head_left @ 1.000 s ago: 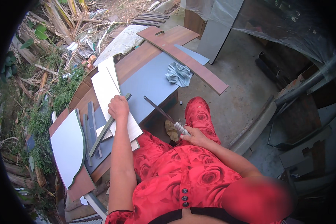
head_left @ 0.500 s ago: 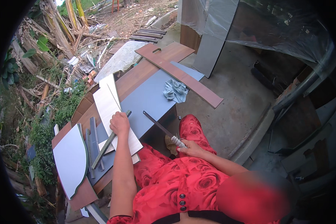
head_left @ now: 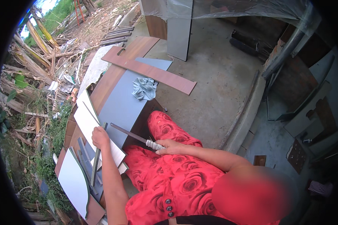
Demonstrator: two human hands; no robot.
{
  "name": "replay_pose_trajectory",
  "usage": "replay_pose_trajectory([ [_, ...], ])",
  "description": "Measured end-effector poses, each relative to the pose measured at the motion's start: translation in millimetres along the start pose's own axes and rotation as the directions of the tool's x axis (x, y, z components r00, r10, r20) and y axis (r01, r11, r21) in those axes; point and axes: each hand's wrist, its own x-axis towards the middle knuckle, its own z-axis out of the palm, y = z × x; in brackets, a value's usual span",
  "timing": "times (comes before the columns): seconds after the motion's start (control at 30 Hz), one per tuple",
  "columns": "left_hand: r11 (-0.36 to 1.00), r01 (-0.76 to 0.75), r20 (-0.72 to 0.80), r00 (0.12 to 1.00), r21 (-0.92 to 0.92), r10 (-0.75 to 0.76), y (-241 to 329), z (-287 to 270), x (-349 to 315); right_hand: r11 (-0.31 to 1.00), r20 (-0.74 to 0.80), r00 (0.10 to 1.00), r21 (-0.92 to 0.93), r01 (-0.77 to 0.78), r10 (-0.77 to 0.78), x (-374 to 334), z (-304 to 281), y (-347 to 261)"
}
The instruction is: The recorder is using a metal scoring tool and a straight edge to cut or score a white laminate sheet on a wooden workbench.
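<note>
My left hand [head_left: 100,137] is closed around a narrow grey strip of board [head_left: 95,168], near its far end. The strip lies slantwise over white boards [head_left: 87,122] on a grey-blue panel [head_left: 118,97]. In front of my lap, my right hand [head_left: 169,147] grips a saw blade by its white wrapped handle [head_left: 154,144]. The thin dark saw blade [head_left: 128,132] points up and left, its tip close to the strip's far end. Whether tip and strip touch, I cannot tell. More narrow strips [head_left: 84,152] lie left of my left hand.
A crumpled light-blue cloth [head_left: 144,89] rests on the panel. Beyond it a reddish-brown plank [head_left: 150,71] crosses, sticking out to the right. A white curved board [head_left: 73,182] lies near left. A grey panel [head_left: 179,32] stands upright behind; a concrete kerb [head_left: 248,116] runs along the right.
The whole view has swung, so the scene sits farther left. The saw blade's tip has come closer to the grey strip, which now lies more steeply in the picture. Both hands keep their hold.
</note>
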Motion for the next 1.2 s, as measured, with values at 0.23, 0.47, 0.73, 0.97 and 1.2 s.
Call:
replay_pose_trajectory([
  [0.23, 1.000, -0.002, -0.001, 1.000, 0.001, 0.002, 0, 4, 1, 0.926, -0.065, 0.972, 0.324, -0.195, 0.227, -23, -28, -14],
  [0.47, 0.999, 0.049, 0.044, 0.998, -0.007, -0.049, 8, -2, 4, 0.696, -0.130, 0.969, 0.716, -0.054, 0.209, -45, -70, 2],
  [0.73, 0.990, 0.114, 0.111, 0.988, -0.087, -0.104, -2, -7, 5, 0.703, -0.021, 0.974, 0.695, -0.149, 0.227, -9, -60, -4],
  [0.97, 0.953, 0.139, 0.289, 0.956, -0.268, -0.058, -6, -18, 12, 0.744, 0.003, 0.966, 0.638, -0.200, 0.257, -2, -50, -6],
  [1.2, 0.931, 0.105, 0.361, 0.932, -0.350, 0.031, -24, -21, 13, 0.763, 0.083, 0.935, 0.556, -0.331, 0.345, 15, -45, -8],
])
